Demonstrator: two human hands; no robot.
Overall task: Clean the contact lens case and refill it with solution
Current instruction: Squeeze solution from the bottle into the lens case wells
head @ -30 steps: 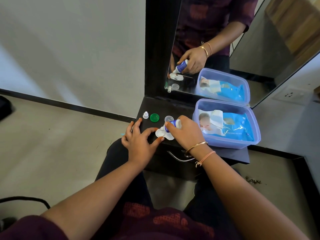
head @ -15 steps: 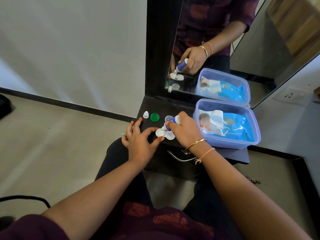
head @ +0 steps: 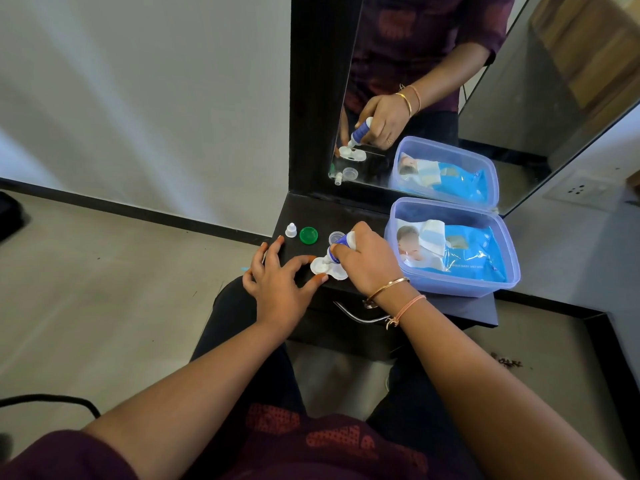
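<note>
A white contact lens case (head: 327,268) lies on the black dresser top (head: 322,214) near its front edge. My right hand (head: 367,263) grips a small white and blue solution bottle (head: 341,247), tipped nozzle-down over the left well of the case. My left hand (head: 278,277) rests on the dresser with its thumb and forefinger touching the case's left side. Behind them lie a green lid (head: 308,235), a clear lid (head: 336,237) and the bottle's small white cap (head: 291,230).
A purple plastic box (head: 485,289) holding a blue pack of wet wipes (head: 460,252) stands on the right of the dresser. A mirror (head: 433,64) rises behind. A metal drawer handle (head: 360,317) sits below the front edge. A black cable (head: 52,398) lies on the floor at left.
The bottle has tipped a little further to the left, its nozzle now over the left well. My left hand has stayed in place.
</note>
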